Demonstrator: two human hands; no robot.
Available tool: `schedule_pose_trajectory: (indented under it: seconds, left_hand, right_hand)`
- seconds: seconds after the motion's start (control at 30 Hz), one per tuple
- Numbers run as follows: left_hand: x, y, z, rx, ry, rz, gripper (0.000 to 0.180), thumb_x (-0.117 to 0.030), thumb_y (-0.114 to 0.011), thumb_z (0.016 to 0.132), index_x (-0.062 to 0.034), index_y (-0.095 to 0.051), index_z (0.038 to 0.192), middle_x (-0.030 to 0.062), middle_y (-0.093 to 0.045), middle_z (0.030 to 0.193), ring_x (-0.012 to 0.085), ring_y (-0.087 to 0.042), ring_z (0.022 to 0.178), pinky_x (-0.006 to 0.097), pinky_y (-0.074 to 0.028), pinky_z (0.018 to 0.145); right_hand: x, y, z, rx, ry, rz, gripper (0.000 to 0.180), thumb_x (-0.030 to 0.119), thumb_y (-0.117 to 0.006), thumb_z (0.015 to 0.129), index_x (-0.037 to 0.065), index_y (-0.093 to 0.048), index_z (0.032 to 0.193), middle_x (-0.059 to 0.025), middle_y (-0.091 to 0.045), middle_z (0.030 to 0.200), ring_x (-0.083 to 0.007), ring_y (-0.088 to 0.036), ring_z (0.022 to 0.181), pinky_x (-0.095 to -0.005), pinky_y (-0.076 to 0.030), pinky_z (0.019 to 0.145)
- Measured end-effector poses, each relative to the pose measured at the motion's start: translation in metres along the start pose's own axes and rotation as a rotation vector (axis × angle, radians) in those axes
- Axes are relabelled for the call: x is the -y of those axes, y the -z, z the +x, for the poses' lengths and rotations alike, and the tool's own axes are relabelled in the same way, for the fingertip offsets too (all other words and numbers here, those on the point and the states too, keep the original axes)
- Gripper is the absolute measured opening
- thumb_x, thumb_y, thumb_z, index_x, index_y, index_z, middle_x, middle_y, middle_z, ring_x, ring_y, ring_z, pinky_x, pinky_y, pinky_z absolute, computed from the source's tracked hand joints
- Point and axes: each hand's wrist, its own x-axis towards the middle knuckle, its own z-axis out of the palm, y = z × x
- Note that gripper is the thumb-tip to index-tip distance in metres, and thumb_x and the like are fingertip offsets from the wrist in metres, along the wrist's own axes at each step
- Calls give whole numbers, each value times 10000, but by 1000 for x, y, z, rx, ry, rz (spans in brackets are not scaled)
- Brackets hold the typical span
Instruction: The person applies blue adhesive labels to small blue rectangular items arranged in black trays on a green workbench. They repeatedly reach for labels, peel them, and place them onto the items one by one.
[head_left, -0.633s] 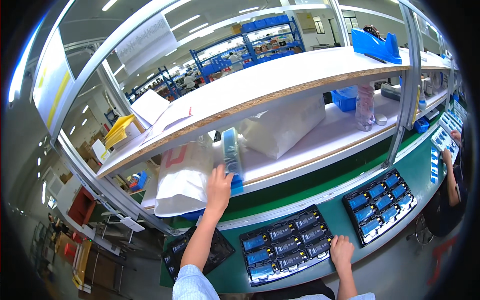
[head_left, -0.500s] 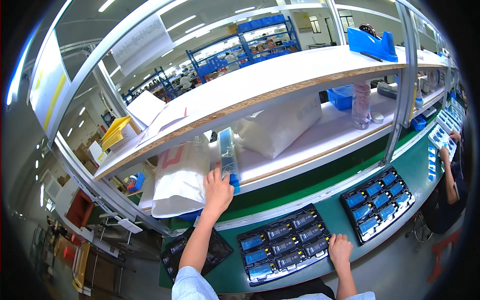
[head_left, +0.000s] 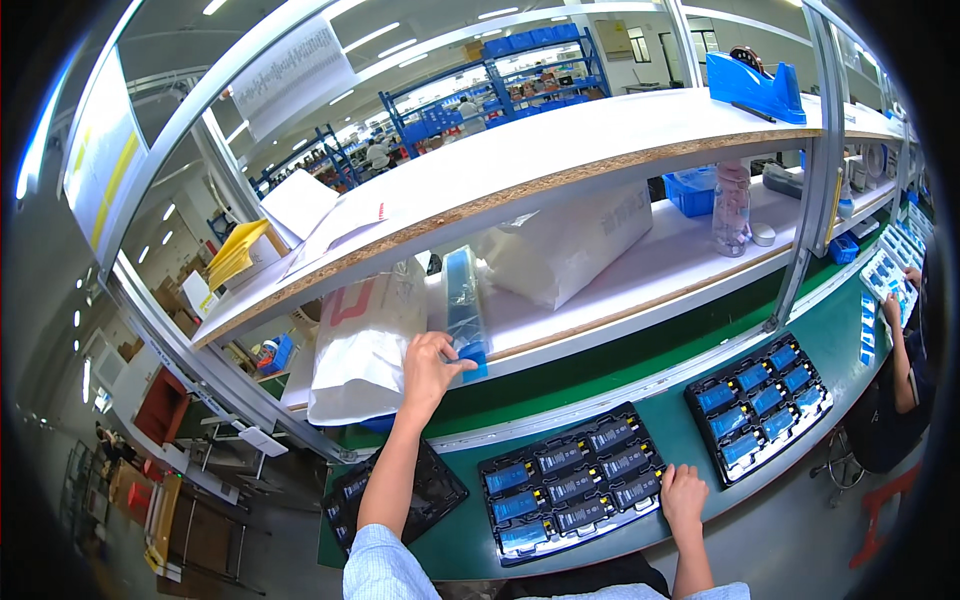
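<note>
I judged the step in hand to be a reach up to the lower shelf (head_left: 640, 275): my left hand (head_left: 430, 368) was raised to its front edge, fingers curled around the blue bottom end of a tall clear sleeve pack (head_left: 463, 308) that stood upright there, just beside a white bag (head_left: 362, 345) on its left and near a larger white bag (head_left: 570, 245) lying to its right. The thumb and fingertips pinched the blue base; the pack had not left the shelf. My right hand (head_left: 684, 495) lay flat on the green desk (head_left: 690, 415), fingers close together and pressed on the near right corner of the black tray of blue cells (head_left: 572, 482). A second such tray (head_left: 762, 402) sat further right, well apart from either hand, and another person's arm (head_left: 897, 345) worked at the desk's far right edge.

The next move, as I saw it, called for a firm hold low on the pack and a clean draw outward past the shelf edge, without dragging the white bag along.

Against the earlier frame, the left hand had closed lower on the pack's base; the right hand stayed on the tray.
</note>
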Motion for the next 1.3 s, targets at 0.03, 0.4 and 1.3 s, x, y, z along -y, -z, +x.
schedule_pose_trajectory:
  seconds: [0.03,0.4,1.3]
  left_hand:
    - [0,2,-1,37,13,-63,219,-164,-787,674,4,-709,790,159,-675,965,328,-602,917,400,-475,820]
    - [-15,3,-13,-230,-87,-96,114,-73,-699,744,-3,-677,831,122,-656,1020,305,-601,953,396,-459,842]
    - [-34,3,-44,-232,-95,-175,123,-33,-701,761,-22,-673,880,108,-676,928,275,-620,895,368,-473,826]
  right_hand:
    - [0,0,0,2,-1,1,325,275,-513,919,17,-584,735,-193,-602,764,-389,-625,606,-480,-510,549]
    - [1,0,0,12,-10,12,330,276,-510,922,10,-584,742,-199,-605,778,-396,-626,624,-483,-511,569]
    - [250,48,113,835,257,1349,407,336,-613,915,-56,-615,1022,-134,-656,938,-187,-653,768,-294,-523,650]
